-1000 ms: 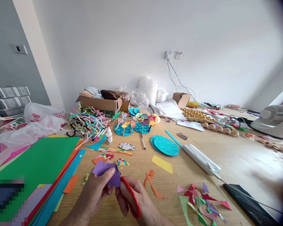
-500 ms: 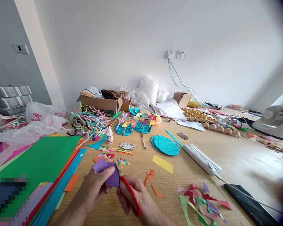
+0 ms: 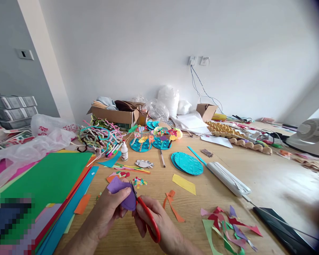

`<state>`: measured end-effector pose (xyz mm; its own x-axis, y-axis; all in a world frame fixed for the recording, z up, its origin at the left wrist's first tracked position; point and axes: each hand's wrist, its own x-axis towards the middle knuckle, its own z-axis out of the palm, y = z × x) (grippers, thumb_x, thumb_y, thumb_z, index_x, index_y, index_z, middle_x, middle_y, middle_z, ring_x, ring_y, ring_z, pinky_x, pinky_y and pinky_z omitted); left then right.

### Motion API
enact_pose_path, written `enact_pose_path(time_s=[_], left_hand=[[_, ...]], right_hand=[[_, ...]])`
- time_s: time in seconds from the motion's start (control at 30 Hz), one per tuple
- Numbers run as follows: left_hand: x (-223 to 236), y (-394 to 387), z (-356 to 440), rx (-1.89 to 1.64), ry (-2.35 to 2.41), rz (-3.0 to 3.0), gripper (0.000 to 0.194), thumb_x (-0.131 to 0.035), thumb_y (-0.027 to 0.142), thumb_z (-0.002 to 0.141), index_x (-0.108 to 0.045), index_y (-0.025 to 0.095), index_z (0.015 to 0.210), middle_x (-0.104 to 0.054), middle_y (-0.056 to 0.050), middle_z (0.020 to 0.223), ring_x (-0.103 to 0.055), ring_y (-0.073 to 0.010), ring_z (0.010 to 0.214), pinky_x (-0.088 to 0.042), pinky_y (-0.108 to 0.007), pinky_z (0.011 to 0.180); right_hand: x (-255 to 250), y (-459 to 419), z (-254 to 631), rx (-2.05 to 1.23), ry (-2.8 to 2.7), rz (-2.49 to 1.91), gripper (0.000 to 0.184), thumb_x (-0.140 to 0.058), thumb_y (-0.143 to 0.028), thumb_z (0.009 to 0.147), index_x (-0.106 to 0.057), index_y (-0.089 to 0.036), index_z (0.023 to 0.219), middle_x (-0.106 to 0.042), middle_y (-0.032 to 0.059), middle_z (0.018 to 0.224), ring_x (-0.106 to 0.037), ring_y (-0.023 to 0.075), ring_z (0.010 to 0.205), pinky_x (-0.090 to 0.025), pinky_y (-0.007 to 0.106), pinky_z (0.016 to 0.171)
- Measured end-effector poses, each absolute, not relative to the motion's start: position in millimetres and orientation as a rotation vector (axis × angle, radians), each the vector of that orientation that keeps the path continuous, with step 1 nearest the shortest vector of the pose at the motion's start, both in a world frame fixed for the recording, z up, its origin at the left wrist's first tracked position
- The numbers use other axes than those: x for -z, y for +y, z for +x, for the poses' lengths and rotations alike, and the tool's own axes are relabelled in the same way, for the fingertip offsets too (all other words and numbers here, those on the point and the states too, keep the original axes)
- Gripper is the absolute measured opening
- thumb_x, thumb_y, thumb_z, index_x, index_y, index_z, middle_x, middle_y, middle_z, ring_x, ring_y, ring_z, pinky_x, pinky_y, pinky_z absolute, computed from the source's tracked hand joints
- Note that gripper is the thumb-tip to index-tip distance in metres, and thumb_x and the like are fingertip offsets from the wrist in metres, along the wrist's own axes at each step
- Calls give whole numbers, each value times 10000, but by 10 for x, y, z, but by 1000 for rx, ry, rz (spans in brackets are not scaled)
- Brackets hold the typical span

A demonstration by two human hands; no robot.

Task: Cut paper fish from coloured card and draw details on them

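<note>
My left hand (image 3: 106, 214) pinches a small purple paper piece (image 3: 122, 193) above the wooden table (image 3: 255, 177), thumb on top. My right hand (image 3: 159, 223) grips red-handled scissors (image 3: 149, 217), whose dark blades touch the right edge of the purple piece. Both hands are low in the view, close together. Just beyond them lie coloured paper dots (image 3: 139, 182), an orange strip (image 3: 171, 205) and a yellow paper piece (image 3: 184, 184).
Stacked coloured paper sheets (image 3: 48, 184) lie at left. Paper scraps (image 3: 225, 226) and a dark tablet (image 3: 281, 230) sit at right. Farther off are teal paper discs (image 3: 187, 163), a glue bottle (image 3: 124, 151), pipe cleaners (image 3: 98, 136), cardboard boxes (image 3: 117, 115), egg cartons (image 3: 228, 132) and a fan (image 3: 311, 136).
The hands hold the same grip on paper and scissors; they have shifted slightly right as the view tilted a little. Nothing else has moved.
</note>
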<state>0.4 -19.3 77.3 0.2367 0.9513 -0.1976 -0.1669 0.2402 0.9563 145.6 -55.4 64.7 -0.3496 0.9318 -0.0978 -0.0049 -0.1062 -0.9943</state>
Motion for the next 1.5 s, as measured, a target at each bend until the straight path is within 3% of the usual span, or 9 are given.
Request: enact_pose_path(time_s=[0.37, 0.67, 1.13, 1.5], left_hand=[[-802, -215, -16, -963, 944, 980, 254, -691, 399, 641, -555, 184, 655, -461, 72, 442, -346, -65, 393, -251, -179, 393], [-836, -216, 9, -967, 963, 992, 276, -698, 398, 617, -521, 186, 603, -455, 72, 432, -346, -60, 386, -252, -175, 386], [-852, -186, -53, -940, 991, 1007, 298, -718, 406, 578, -523, 192, 648, -475, 74, 425, -343, -60, 362, -244, -172, 360], [-827, -149, -123, -916, 1016, 1048, 276, -711, 404, 621, -547, 188, 672, -494, 66, 417, -364, -64, 350, -245, -174, 354]], right_hand=[[-592, -537, 1459, -1602, -1388, -1017, 483, -454, -629, 805, -524, -157, 725, -450, -55, 443, -368, 74, 410, -245, 216, 465], [-608, -546, 1459, -1572, -1382, -1027, 430, -451, -563, 841, -505, -161, 697, -440, -57, 440, -344, 66, 402, -239, 212, 450], [-543, -543, 1446, -1630, -1284, -1073, 418, -539, -564, 766, -499, -160, 666, -435, -69, 416, -344, 47, 344, -206, 190, 366], [-575, -543, 1436, -1662, -1283, -1097, 387, -544, -520, 791, -496, -162, 651, -423, -73, 384, -332, 45, 330, -203, 182, 356]])
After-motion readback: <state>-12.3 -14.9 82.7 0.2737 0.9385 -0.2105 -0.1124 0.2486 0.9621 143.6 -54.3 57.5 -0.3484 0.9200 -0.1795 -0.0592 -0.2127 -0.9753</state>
